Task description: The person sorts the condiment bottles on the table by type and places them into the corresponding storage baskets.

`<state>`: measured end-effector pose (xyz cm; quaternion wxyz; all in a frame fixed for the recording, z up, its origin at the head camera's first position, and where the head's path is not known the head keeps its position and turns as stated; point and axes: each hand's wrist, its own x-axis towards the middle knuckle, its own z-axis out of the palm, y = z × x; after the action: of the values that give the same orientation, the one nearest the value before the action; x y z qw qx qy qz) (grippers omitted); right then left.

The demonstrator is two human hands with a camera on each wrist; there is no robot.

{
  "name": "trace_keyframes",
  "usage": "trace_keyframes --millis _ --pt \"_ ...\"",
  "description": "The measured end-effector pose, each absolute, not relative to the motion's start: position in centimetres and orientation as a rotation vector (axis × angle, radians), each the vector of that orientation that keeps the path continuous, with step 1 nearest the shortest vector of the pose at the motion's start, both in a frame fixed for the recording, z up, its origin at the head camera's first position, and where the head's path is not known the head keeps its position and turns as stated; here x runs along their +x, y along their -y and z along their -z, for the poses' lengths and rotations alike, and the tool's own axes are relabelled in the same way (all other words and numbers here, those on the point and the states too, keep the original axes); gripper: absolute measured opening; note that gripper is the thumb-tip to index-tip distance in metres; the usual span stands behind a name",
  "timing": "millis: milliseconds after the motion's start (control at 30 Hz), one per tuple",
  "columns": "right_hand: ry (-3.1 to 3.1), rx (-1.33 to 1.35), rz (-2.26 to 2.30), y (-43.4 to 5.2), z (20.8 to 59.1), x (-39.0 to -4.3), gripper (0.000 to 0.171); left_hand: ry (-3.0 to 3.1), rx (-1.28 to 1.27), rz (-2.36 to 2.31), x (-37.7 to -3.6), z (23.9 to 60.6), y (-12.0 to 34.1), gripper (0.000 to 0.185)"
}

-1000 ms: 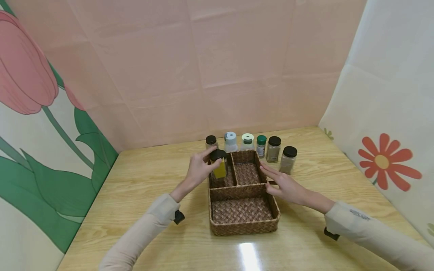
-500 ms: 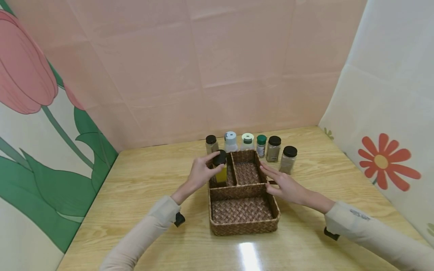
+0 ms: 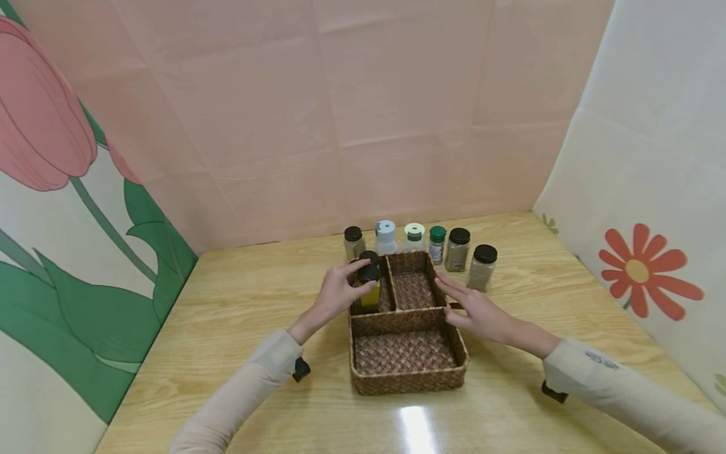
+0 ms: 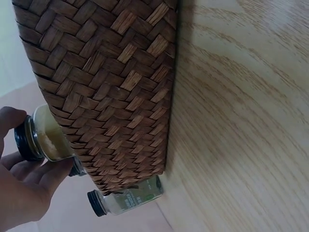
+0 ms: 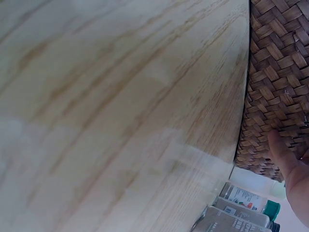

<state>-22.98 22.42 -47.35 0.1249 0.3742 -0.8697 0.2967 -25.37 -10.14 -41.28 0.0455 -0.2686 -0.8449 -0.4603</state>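
Three compartments in woven basket (image 3: 408, 383); probably light. Right hand (image 3: 482, 315): fingers extended, touching its right wall. Left hand (image 3: 339, 290) pinches black lid (image 3: 369, 272) of yellow jar (image 3: 370, 298), partly inside back-left compartment. Likely smooth glass, breakable; lid seems best hold.

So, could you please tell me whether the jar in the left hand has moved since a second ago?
Yes: in the head view, the jar has moved down against the unmoved basket.
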Motion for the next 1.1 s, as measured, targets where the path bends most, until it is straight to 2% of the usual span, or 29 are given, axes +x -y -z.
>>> trace_keyframes --millis 1100 --pt "2.581 1.067 -0.85 -22.5 47.4 -23.1 0.06 2.574 -0.851 1.31 -26.1 43.4 9.4 0.048"
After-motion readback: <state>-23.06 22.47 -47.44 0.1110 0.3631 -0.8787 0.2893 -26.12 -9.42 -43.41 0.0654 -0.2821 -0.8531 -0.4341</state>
